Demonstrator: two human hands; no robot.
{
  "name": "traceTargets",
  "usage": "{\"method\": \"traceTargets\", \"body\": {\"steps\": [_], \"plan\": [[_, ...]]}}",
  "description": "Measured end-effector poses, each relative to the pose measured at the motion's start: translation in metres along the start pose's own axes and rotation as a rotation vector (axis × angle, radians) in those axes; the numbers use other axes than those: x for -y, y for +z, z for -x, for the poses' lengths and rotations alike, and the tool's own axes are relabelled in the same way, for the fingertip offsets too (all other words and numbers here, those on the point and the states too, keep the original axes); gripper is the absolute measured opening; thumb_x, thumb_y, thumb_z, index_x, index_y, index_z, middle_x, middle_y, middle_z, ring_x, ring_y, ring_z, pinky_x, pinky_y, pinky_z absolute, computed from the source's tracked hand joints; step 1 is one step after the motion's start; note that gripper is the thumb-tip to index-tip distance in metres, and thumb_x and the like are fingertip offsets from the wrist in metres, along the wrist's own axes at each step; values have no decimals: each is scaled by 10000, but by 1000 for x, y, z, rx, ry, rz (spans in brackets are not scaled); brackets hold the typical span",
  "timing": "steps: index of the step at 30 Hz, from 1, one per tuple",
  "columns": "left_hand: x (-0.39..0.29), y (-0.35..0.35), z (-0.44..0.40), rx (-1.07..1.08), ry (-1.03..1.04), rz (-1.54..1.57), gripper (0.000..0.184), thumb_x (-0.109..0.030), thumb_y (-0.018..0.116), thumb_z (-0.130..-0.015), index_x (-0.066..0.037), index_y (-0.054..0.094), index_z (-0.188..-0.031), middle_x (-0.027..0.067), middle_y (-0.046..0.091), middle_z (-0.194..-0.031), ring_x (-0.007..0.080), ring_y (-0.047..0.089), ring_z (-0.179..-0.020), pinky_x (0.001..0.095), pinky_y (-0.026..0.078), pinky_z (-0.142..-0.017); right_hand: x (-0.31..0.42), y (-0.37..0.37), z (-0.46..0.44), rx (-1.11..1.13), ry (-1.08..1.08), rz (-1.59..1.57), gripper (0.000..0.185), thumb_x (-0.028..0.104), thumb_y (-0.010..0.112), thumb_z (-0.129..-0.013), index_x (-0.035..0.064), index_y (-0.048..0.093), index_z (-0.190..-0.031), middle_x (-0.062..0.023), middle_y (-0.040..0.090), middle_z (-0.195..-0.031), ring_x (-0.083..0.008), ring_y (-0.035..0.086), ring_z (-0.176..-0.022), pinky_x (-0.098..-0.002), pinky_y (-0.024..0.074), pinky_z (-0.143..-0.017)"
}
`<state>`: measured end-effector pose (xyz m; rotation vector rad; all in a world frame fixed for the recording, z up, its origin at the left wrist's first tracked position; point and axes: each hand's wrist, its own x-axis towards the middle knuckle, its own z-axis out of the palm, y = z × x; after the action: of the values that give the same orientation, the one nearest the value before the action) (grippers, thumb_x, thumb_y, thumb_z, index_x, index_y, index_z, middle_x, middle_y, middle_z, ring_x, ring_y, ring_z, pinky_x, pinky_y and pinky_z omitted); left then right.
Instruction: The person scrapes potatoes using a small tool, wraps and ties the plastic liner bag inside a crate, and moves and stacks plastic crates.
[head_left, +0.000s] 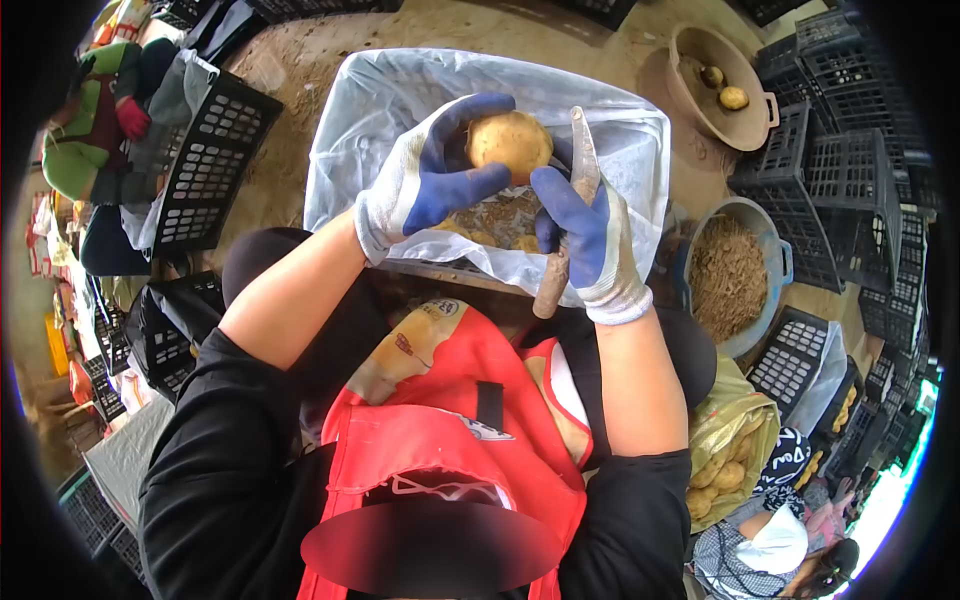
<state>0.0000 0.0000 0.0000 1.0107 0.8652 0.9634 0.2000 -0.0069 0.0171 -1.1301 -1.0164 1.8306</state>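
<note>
A large yellow potato [512, 146] rests in my left hand [425, 185], whose blue-coated fingers and thumb curl round it. My right hand [592, 240], gloved the same way, is closed round a knife [584, 150]. Its dull, dirty blade points away from me and its worn handle comes out below the fist. The right thumb is close beside the potato; whether it touches cannot be made out. Both hands are over a crate lined with whitish plastic sheet [385, 95]. Some potatoes and dirt lie in its bottom, partly hidden by my hands.
A brown basin [690, 100] with two potatoes stands at the upper right. Below it, a blue-grey tub [782, 262] holds brown debris. A yellowish sack [745, 395] of potatoes leans by my right side. Black crates [835, 190] line the right; other people sit left and lower right.
</note>
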Motion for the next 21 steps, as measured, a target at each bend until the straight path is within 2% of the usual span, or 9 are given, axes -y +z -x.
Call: {"method": "traceTargets", "body": {"steps": [2, 5, 9, 11, 12, 14, 15, 18, 21], "plan": [[2, 1, 2, 11, 73, -68, 751, -72, 729, -833, -29, 318, -1460, 92, 506, -1329, 170, 503, -1210, 326, 423, -1031, -2, 5, -1, -58, -32, 40, 557, 213, 672, -841, -25, 499, -1314, -68, 636, -1029, -70, 498, -587, -216, 416, -517], [10, 5, 3, 49, 30, -33, 762, -69, 736, -826, -24, 315, -1460, 91, 525, -1304, 166, 520, -1187, 320, 431, -1020, -4, 7, 3, -156, -141, 175, 507, 175, 660, -853, -32, 513, -1292, -61, 635, -1000, -64, 492, -591, -210, 404, -517], [13, 4, 4, 67, 15, 11, 724, -120, 719, -855, -21, 326, -1455, 95, 521, -1309, 166, 533, -1172, 313, 448, -999, -7, 2, 2, -127, -148, 91, 490, 146, 665, -851, -29, 517, -1284, -53, 628, -963, -61, 494, -600, -210, 407, -524], [11, 2, 6, 72, 16, -9, 656, -148, 681, -887, -20, 355, -1442, 89, 531, -1298, 161, 542, -1158, 306, 456, -986, -7, -3, 1, -45, -53, 11, 479, 96, 714, -826, -20, 539, -1257, -68, 625, -1102, -76, 565, -799, -213, 469, -640], [10, 1, 6, 78, 18, -27, 592, -177, 643, -920, -19, 384, -1428, 84, 542, -1288, 157, 551, -1144, 300, 464, -972, -8, -3, 1, -45, -54, 10, 479, 96, 714, -826, -20, 539, -1257, -68, 625, -1102, -76, 565, -799, -213, 469, -640], [9, 2, 5, 17, 7, -119, 493, -213, 605, -945, -17, 453, -1371, 78, 582, -1219, 141, 572, -1085, 293, 481, -931, -9, -1, -1, -55, -113, 160, 516, 102, 727, -820, -18, 518, -1276, -77, 623, -1113, -118, 583, -928, -251, 497, -756], [7, 2, 5, -47, -7, -209, 419, -249, 568, -970, -15, 522, -1315, 72, 623, -1150, 125, 593, -1026, 286, 499, -889, -11, -2, -2, -53, -115, 159, 516, 102, 727, -820, -18, 518, -1276, -77, 623, -1113, -118, 583, -928, -251, 497, -756], [1, -10, 4, -11, 74, -476, 354, -203, 498, -980, -30, 534, -1287, 76, 614, -1160, 143, 615, -1006, 288, 536, -820, -12, -1, -1, -53, -137, 185, 525, 87, 741, -805, -16, 522, -1270, -83, 619, -1122, -151, 576, -1004, -289, 487, -858], [3, -7, 1, -66, 61, -349, 334, -200, 479, -977, -32, 542, -1259, 81, 631, -1107, 152, 637, -958, 301, 553, -767, -8, 3, -1, -24, -91, 5, 514, 78, 759, -785, -16, 546, -1243, -83, 618, -1114, -143, 575, -997, -279, 485, -850]]}}
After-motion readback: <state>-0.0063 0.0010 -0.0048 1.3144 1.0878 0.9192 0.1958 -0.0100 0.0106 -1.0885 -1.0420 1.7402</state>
